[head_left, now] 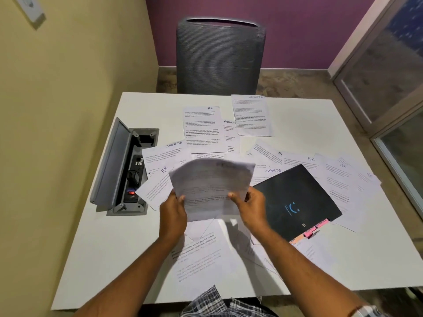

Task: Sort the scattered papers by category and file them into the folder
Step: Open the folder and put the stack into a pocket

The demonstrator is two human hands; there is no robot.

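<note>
At the far left of the white table (87, 248) I see an open power socket box (128, 168) with its grey lid standing up. Just beside it, to the right, lie scattered papers: one sheet marked SPORTS (163, 152) and, partly under it, one sheet marked HR (155, 186).

My left hand (172, 213) grips the lower left edge of a held sheet (211, 186), with the thumb on the front and the fingers curled behind. This sheet is lifted above the table and is blurred, so I cannot read its heading. My right hand (253, 208) pinches the lower right edge of the same sheet in the same way. Under my forearms more printed sheets (199, 255) lie flat on the table.

Behind the held sheet there is another HR page (203, 129), and a second SPORTS page (251, 115) lies near the far edge, in front of a grey chair (219, 56).

To the right of my right hand lies the black folder (297, 200), closed, on top of several papers, with pink tabs (315, 229) showing at its near edge. More sheets spread to the right of it.
</note>
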